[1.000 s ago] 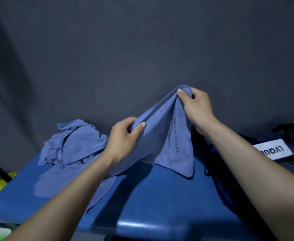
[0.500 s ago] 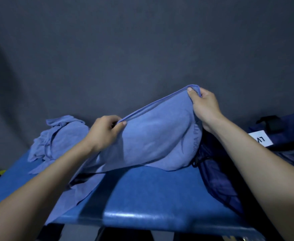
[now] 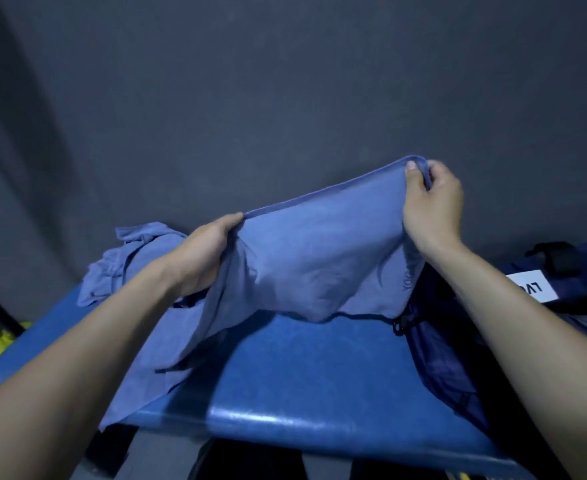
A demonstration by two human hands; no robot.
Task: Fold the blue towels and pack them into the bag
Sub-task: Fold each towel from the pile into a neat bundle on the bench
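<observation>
A blue table [image 3: 320,382] carries a navy bag [image 3: 437,362] at 3 o'clock and crumpled towels [image 3: 125,261] at 9 o'clock. The blue towel [image 3: 313,265] hangs stretched between both hands, wider apart than before. The left hand [image 3: 203,254] grips its lower corner; the right hand [image 3: 432,206], raised, pinches the upper corner.
</observation>
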